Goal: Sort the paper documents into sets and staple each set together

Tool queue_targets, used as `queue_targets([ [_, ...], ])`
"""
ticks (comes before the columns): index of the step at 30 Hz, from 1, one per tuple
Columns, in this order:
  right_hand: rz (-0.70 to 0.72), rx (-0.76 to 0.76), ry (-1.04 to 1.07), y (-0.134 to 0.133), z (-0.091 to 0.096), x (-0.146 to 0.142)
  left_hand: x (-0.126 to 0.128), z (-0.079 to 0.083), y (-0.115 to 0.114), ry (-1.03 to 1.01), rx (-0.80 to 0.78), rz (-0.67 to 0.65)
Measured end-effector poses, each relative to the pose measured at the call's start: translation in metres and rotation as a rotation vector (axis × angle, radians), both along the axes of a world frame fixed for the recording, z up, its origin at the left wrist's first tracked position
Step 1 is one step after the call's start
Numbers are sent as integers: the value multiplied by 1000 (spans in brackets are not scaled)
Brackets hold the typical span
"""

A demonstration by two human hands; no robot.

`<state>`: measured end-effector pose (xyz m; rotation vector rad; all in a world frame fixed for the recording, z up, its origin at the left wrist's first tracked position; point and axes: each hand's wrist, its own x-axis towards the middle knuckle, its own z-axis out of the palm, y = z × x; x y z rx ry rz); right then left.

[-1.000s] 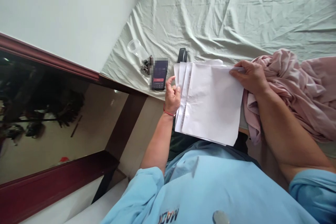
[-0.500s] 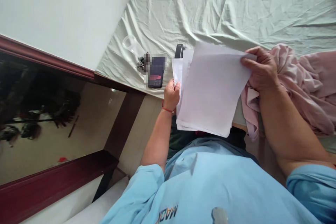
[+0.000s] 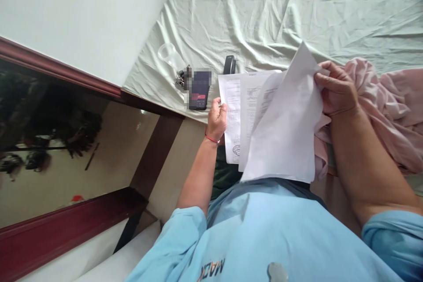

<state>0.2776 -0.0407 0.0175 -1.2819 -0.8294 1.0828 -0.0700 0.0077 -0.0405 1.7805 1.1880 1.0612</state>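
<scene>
pale green cloth (image 3: pixel 251 13), wrinkled all over, covers the surface in front of the person and runs up to a white wall (image 3: pixel 86 13); at its near edge, close to the lap, the papers are held up between both hands. the right hand (image 3: pixel 339 90) pinches a lifted page (image 3: pixel 286 128) by its upper right corner, thumb against fingers, while the left hand (image 3: pixel 217 120) is closed on the left edge of the printed sheets (image 3: pixel 233 110), thumb on top. whether the lifted page is one leaf or several i cannot tell. it lies to the left of and below the right hand's pinch, its long axis slanting from upper right to lower left, its top bent into a peak; the right hand is plainly the nearer one, with the left hand across the fanned stack, apart from that page. a phone (image 3: pixel 201 90) lies just beyond the left hand, a small black object (image 3: pixel 229 65) stands out past the top of the stack, and pink fabric (image 3: pixel 393 110) is bunched beside the right hand. half a second ago the page was spread nearly flat and blank over most of the stack; now it is swung to the right and curled, so lines of print and a round stamp (image 3: pixel 236 150) show, with the left hand in nearly the same spot.
</scene>
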Motion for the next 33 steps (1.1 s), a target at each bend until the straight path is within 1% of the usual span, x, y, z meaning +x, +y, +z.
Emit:
queue_targets([
  [3,-21,4,-28,3,-2,0,0,-2,-2,-51,-25,41],
  [6,-34,45,-36,4,-4,1,0,-2,-3,-27,-23,54],
  [11,-113,102,-48,4,-7,6,-2,1,-2,59,-31,4],
  [14,-122,121,-15,5,-8,7,-1,1,-2,61,-25,0],
  [16,-133,103,-10,5,-8,7,1,2,-3,45,-9,13],
  [19,-132,51,-61,5,-8,6,3,2,-4,40,42,46],
  [21,-129,42,-50,4,-7,6,4,3,-5,44,68,58],
  [24,-137,89,17,3,-8,6,4,3,-7,37,90,46],
  [26,-141,144,16,3,-10,8,4,4,-8,34,92,38],
  [28,-162,200,-21,5,-12,13,4,5,-9,49,91,33],
  [30,-171,220,-89,9,-15,22,4,7,-9,85,101,9],
  [33,-98,138,-224,12,-18,33,5,8,-7,147,104,-41],
])
